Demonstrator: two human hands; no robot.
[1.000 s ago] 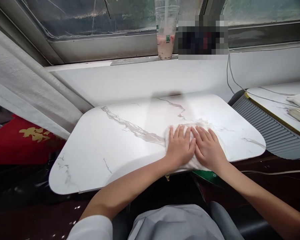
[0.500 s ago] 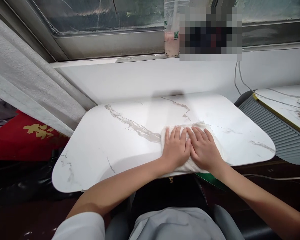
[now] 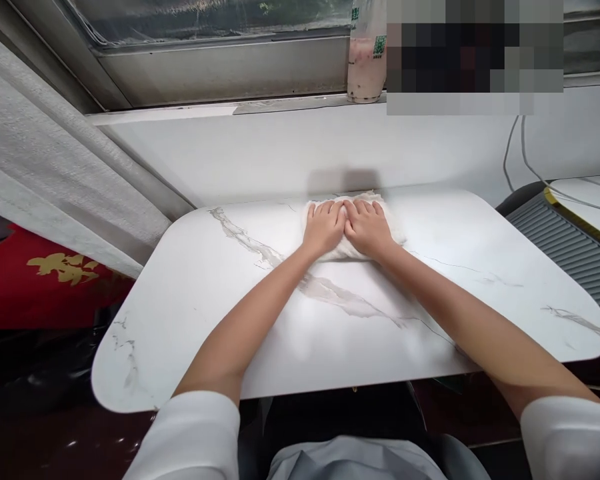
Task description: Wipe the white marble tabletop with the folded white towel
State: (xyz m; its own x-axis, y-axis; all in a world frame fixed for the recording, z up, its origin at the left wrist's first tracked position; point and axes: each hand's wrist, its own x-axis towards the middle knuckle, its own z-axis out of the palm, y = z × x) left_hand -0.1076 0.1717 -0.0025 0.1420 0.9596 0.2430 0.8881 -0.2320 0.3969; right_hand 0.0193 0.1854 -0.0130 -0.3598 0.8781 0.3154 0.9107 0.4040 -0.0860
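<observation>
A white cloth (image 3: 393,227) lies bunched at the far edge of the white marble-patterned table (image 3: 190,293), close to the wall. My left hand (image 3: 324,227) and my right hand (image 3: 366,226) rest side by side on top of it, palms down, fingers stretched flat and pointing away from me. Both arms reach straight across the tabletop. Most of the cloth is hidden under the hands.
A plastic cup with a pink drink (image 3: 366,67) stands on the window sill above the table. A grey curtain (image 3: 45,167) hangs at left over a red cloth (image 3: 40,287). At right are a grey ribbed panel (image 3: 560,230), a second tabletop and cables.
Both hands have pushed the cloth from the near edge of the table across to its far edge by the wall. The arms are now stretched out.
</observation>
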